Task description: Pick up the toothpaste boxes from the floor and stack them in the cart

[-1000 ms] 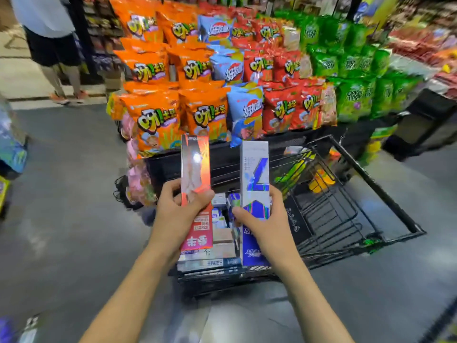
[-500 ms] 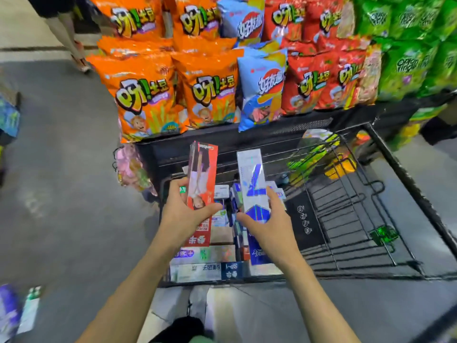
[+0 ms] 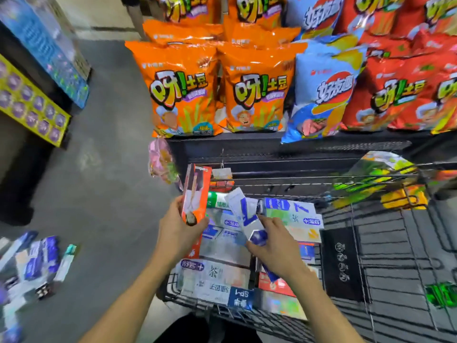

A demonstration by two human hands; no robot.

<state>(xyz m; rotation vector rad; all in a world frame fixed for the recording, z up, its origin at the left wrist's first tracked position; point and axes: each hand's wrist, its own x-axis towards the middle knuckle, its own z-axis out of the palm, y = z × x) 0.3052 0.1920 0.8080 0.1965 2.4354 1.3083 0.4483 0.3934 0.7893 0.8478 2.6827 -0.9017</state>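
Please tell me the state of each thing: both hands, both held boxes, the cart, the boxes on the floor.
left hand: grips red box
red box: held upright over cart
right hand: grips white-blue box
white-blue box: held tilted over cart
cart: partly filled with stacked boxes
floor boxes: lying scattered, not yet picked up

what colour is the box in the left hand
Mostly red-orange, with a dark side panel, seen in the head view: the box gripped by the left hand.

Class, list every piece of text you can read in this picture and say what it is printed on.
"呀!土豆": orange snack bags.
"好友趣": blue snack bag.
"呀!土豆": red snack bags, partly blurred.
"舒客+" and "茶": toothpaste box in the cart.
"SP-1", upside down: blue box end.
Red box in the left hand: lettering too blurred.
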